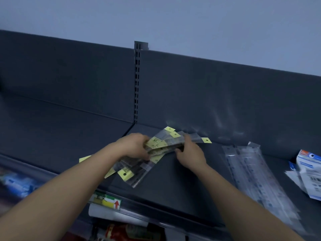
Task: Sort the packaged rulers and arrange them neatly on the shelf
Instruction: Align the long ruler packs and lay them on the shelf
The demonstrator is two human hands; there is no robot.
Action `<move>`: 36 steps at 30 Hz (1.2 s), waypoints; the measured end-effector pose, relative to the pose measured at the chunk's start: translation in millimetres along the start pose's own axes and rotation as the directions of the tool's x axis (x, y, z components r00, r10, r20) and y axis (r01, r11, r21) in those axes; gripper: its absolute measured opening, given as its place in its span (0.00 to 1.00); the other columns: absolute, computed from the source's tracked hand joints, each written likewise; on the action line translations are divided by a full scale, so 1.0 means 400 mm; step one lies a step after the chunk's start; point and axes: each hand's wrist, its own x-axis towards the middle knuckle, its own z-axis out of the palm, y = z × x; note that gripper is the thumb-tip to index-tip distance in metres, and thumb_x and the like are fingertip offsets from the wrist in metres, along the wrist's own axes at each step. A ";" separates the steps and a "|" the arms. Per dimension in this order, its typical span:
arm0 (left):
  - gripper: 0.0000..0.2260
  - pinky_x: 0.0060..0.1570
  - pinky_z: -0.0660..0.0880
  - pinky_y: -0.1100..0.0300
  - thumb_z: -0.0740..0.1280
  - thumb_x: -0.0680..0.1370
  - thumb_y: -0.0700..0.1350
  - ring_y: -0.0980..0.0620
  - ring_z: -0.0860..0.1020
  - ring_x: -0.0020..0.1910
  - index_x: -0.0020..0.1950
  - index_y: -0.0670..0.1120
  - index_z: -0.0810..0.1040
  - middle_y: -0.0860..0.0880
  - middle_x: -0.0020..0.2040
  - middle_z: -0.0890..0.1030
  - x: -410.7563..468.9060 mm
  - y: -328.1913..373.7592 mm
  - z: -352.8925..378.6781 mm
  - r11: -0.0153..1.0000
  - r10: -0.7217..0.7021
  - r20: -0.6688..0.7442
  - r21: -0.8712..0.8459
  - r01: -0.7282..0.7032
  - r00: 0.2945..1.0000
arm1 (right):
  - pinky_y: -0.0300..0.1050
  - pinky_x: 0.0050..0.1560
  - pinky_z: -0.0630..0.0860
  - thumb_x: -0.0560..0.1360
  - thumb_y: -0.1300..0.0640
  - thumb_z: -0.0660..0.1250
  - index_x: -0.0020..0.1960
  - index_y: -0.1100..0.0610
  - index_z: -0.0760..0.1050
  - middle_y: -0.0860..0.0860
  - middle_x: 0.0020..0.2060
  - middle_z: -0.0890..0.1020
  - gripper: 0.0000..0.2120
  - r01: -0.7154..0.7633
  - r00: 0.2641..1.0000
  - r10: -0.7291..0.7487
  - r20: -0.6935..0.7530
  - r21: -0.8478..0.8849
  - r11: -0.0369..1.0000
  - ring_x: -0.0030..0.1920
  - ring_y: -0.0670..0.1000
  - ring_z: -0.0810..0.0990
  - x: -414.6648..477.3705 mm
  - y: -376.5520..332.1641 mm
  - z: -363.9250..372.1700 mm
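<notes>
A fanned bunch of clear-sleeved rulers with yellow hang tabs (157,150) lies crosswise on the dark grey shelf (173,188). My left hand (133,147) grips the bunch near its middle from the left. My right hand (189,153) holds the same bunch from the right, fingers curled over its edge. Some yellow tabs stick out toward the back panel, others toward the front edge. One yellow tab (85,158) pokes out from behind my left forearm.
A stack of longer clear-packed rulers (251,171) lies to the right on the shelf. White and blue packages (309,174) sit at the far right. A yellow-green price label (107,200) hangs on the shelf front, with goods on the lower shelf beneath.
</notes>
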 end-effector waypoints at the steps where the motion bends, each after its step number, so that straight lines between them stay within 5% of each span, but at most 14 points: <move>1: 0.32 0.57 0.76 0.50 0.72 0.71 0.52 0.50 0.74 0.60 0.73 0.54 0.66 0.51 0.65 0.73 0.001 -0.001 -0.002 1.000 0.012 -0.011 0.002 -0.012 1.000 | 0.49 0.59 0.72 0.77 0.53 0.63 0.74 0.53 0.60 0.52 0.65 0.75 0.27 0.018 0.999 -0.016 0.046 -0.025 1.000 0.64 0.56 0.73 0.005 -0.004 0.009; 4: 0.27 0.56 0.76 0.50 0.71 0.72 0.46 0.48 0.75 0.59 0.70 0.51 0.69 0.48 0.64 0.76 0.001 -0.023 -0.004 0.999 0.020 -0.059 0.028 -0.019 0.998 | 0.51 0.66 0.67 0.77 0.52 0.62 0.75 0.50 0.60 0.51 0.69 0.72 0.27 0.080 0.981 -0.062 0.184 -0.097 0.992 0.69 0.55 0.68 0.019 -0.019 0.029; 8: 0.31 0.59 0.74 0.53 0.75 0.70 0.50 0.51 0.76 0.59 0.71 0.51 0.69 0.52 0.63 0.77 -0.008 -0.067 -0.012 0.988 -0.047 -0.074 -0.152 0.035 0.996 | 0.51 0.72 0.61 0.79 0.53 0.61 0.77 0.47 0.55 0.49 0.73 0.67 0.30 0.122 0.959 -0.103 0.265 -0.055 0.991 0.73 0.53 0.64 0.023 -0.032 0.019; 13: 0.24 0.59 0.73 0.58 0.72 0.74 0.46 0.50 0.76 0.60 0.68 0.44 0.73 0.49 0.64 0.77 -0.006 -0.070 -0.019 0.944 -0.139 -0.177 -0.322 0.076 0.974 | 0.48 0.68 0.67 0.79 0.55 0.60 0.76 0.48 0.58 0.50 0.71 0.70 0.27 0.067 0.977 -0.095 0.189 0.147 0.987 0.70 0.54 0.68 0.021 -0.027 0.024; 17: 0.17 0.55 0.75 0.59 0.69 0.75 0.40 0.52 0.77 0.57 0.64 0.46 0.77 0.49 0.62 0.79 -0.001 -0.060 -0.025 0.936 -0.183 -0.287 -0.342 0.078 0.940 | 0.45 0.60 0.72 0.79 0.55 0.62 0.70 0.51 0.68 0.49 0.62 0.78 0.20 0.059 0.994 -0.076 0.083 0.196 0.979 0.63 0.51 0.75 0.007 -0.030 0.014; 20: 0.20 0.46 0.74 0.64 0.72 0.73 0.36 0.53 0.75 0.60 0.63 0.49 0.77 0.51 0.64 0.75 -0.005 -0.026 -0.031 0.905 -0.155 -0.370 -0.425 -0.019 0.916 | 0.48 0.50 0.77 0.80 0.50 0.61 0.54 0.55 0.80 0.50 0.47 0.84 0.12 0.088 0.995 -0.098 0.028 0.255 0.963 0.50 0.52 0.81 -0.005 -0.038 0.003; 22: 0.24 0.47 0.74 0.64 0.75 0.71 0.36 0.53 0.75 0.60 0.64 0.50 0.75 0.52 0.60 0.75 -0.013 0.018 -0.036 0.871 -0.080 -0.403 -0.472 -0.132 0.912 | 0.50 0.47 0.78 0.80 0.48 0.61 0.47 0.57 0.80 0.50 0.42 0.84 0.15 0.059 0.995 -0.089 0.051 0.426 0.903 0.44 0.52 0.82 -0.011 -0.050 -0.006; 25: 0.29 0.42 0.72 0.62 0.78 0.67 0.42 0.57 0.74 0.44 0.63 0.54 0.69 0.54 0.49 0.75 -0.016 0.086 -0.030 0.865 0.019 -0.413 -0.450 -0.222 0.910 | 0.41 0.38 0.77 0.81 0.51 0.61 0.50 0.57 0.79 0.53 0.42 0.84 0.12 -0.032 0.998 -0.014 0.060 0.697 0.717 0.39 0.49 0.81 -0.020 -0.063 -0.033; 30: 0.27 0.41 0.72 0.58 0.79 0.66 0.45 0.55 0.74 0.38 0.62 0.51 0.73 0.50 0.44 0.78 0.004 0.144 0.006 0.753 0.113 -0.313 -0.592 -0.287 0.943 | 0.40 0.31 0.73 0.79 0.62 0.62 0.42 0.58 0.77 0.54 0.36 0.84 0.08 -0.092 0.993 0.112 0.035 0.824 0.560 0.35 0.51 0.83 -0.027 -0.019 -0.088; 32: 0.23 0.47 0.75 0.56 0.77 0.69 0.48 0.53 0.77 0.44 0.61 0.50 0.75 0.51 0.46 0.80 0.013 0.152 0.012 0.824 0.115 -0.282 -0.508 -0.250 0.952 | 0.40 0.31 0.74 0.80 0.62 0.61 0.43 0.59 0.76 0.54 0.35 0.83 0.08 -0.122 0.987 0.153 0.040 0.807 0.577 0.32 0.49 0.81 -0.031 0.009 -0.104; 34: 0.22 0.57 0.71 0.55 0.72 0.73 0.54 0.51 0.75 0.57 0.65 0.49 0.74 0.50 0.57 0.78 0.020 0.148 0.016 0.975 0.051 -0.246 -0.200 -0.102 0.968 | 0.39 0.31 0.73 0.80 0.62 0.60 0.43 0.59 0.75 0.54 0.35 0.82 0.09 -0.162 0.978 0.204 0.042 0.772 0.615 0.31 0.48 0.79 -0.039 0.042 -0.115; 36: 0.27 0.63 0.65 0.50 0.69 0.73 0.59 0.47 0.67 0.66 0.68 0.50 0.71 0.48 0.65 0.71 0.021 0.135 0.024 0.990 -0.024 -0.141 0.132 0.043 0.990 | 0.38 0.29 0.71 0.80 0.62 0.60 0.41 0.58 0.74 0.53 0.35 0.81 0.10 -0.224 0.965 0.251 0.073 0.726 0.651 0.30 0.48 0.78 -0.045 0.077 -0.118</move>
